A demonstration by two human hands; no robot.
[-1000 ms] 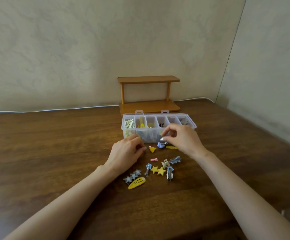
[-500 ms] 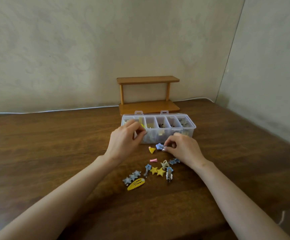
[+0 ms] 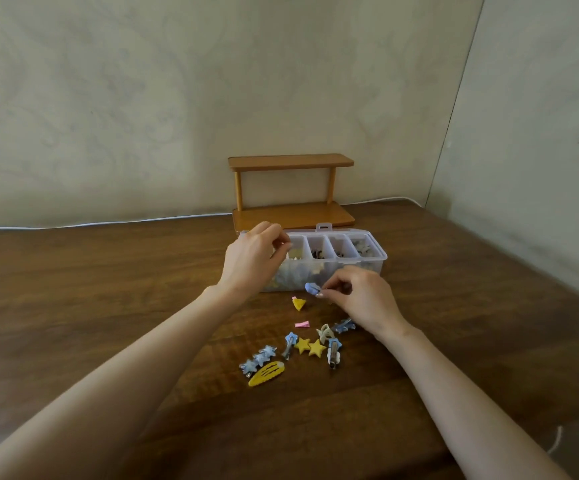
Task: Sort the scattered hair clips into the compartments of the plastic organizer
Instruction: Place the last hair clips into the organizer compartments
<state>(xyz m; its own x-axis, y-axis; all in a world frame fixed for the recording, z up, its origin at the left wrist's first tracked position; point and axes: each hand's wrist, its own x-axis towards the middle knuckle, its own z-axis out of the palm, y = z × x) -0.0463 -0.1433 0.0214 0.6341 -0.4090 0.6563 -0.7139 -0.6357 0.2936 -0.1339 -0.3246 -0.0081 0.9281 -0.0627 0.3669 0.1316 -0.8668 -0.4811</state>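
Note:
The clear plastic organizer (image 3: 379, 258) stands open on the wooden table (image 3: 73, 306), with clips in its compartments. My left hand (image 3: 251, 261) hovers over its left compartments, fingers curled toward the thumb; whether they hold anything is hidden. My right hand (image 3: 360, 299) pinches a blue clip (image 3: 311, 288) just in front of the organizer's wall. Scattered clips lie nearer me: a yellow triangle clip (image 3: 299, 303), a pink clip (image 3: 302, 324), two yellow stars (image 3: 310, 346), a blue star row (image 3: 258, 359), a yellow oval snap clip (image 3: 266, 373) and several blue or cream ones.
A small two-tier wooden shelf (image 3: 291, 188) stands right behind the organizer against the wall. A white cable (image 3: 108, 223) runs along the table's far edge. A second wall closes the right side.
My left hand rose from the table to above the organizer's left compartments. My right hand came down from the organizer's front and took hold of the blue clip, lifting it slightly.

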